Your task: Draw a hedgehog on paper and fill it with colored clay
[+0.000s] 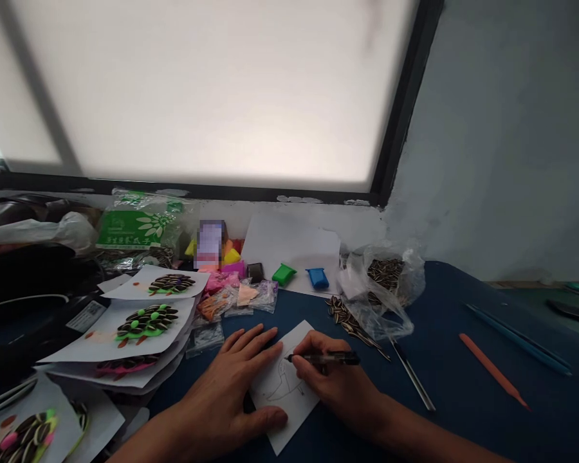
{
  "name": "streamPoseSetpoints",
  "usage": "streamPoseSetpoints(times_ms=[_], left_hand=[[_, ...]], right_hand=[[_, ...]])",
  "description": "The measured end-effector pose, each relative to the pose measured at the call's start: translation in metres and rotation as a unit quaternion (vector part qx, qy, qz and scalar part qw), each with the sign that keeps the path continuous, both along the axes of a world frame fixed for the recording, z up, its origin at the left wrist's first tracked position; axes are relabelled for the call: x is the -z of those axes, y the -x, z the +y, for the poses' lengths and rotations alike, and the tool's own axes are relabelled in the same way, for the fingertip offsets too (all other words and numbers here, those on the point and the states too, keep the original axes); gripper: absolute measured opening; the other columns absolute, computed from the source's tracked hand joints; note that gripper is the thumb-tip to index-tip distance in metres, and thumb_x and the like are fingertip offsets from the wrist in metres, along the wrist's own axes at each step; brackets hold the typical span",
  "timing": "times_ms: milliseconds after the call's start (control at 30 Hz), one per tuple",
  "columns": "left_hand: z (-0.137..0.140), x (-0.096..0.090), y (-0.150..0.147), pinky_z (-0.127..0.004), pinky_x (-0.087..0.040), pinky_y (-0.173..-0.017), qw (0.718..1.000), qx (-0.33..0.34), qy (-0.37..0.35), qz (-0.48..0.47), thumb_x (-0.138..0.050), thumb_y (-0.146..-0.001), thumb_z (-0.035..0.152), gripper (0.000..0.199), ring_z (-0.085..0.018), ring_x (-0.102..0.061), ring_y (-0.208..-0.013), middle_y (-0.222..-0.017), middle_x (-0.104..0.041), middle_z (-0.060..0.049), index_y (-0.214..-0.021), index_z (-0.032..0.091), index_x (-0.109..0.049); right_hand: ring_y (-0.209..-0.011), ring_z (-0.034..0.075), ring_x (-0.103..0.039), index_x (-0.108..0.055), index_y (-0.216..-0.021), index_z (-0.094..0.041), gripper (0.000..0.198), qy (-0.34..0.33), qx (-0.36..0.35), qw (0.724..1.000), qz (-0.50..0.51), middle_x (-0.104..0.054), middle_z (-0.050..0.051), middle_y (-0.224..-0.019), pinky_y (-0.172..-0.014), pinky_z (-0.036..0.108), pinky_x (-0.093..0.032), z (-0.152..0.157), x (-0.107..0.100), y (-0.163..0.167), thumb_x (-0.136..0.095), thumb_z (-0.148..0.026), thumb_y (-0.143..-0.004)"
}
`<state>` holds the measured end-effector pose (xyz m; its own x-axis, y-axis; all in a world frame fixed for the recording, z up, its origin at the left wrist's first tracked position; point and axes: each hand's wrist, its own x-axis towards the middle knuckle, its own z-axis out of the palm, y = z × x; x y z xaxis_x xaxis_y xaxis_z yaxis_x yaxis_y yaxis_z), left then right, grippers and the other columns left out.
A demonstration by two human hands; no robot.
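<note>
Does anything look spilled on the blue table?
Maybe: loose striped seeds lie on the blue table in a straggling pile, outside the clear plastic bag that holds more. That looks like a spill, though they might have been tipped out on purpose.

The 1 head-worn camera looked forward and down over a dark blue tabletop [444, 315], near the bare left hand [234, 382] and bare right hand [335, 379] at lower centre, and faced a large, pale, dark-framed window [231, 90], with a plain grey wall [502, 141] rightward.
</note>
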<state>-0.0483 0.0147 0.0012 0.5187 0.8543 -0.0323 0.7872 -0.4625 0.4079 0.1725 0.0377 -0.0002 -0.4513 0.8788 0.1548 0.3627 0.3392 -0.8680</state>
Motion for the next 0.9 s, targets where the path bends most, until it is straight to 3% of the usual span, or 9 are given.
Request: streamPoseSetpoints(times_ms=[367, 900], left_hand=[[0.0008, 0.0050, 0.0025, -0.067, -0.012, -0.117, 1.000, 0.008, -0.009, 0.002, -0.062, -0.087, 0.064, 0.084, -0.039, -0.011, -0.150, -0.164, -0.019, -0.006, -0.156, 0.029, -0.030], [0.0009, 0.0065, 0.0033, -0.067, -0.014, -0.117, 1.000, 0.009, -0.011, -0.018, -0.062, -0.086, 0.066, 0.083, -0.040, -0.014, -0.149, -0.164, -0.021, -0.005, -0.155, 0.031, -0.032]], right_hand=[[-0.066, 0.016, -0.055, -0.061, -0.085, -0.017, 0.016, -0.007, -0.011, 1.000, 0.003, -0.062, 0.003, -0.074, -0.059, 0.026, -0.045, 0.0037, 0.0061, -0.0010, -0.057, -0.032, -0.088], [-0.062, 0.016, -0.054, -0.059, -0.078, -0.018, 0.016, -0.034, -0.001, 0.999, -0.029, -0.060, 0.003, -0.069, -0.056, 0.026, -0.042, 0.0007, -0.0006, 0.0003, -0.054, -0.030, -0.086]])
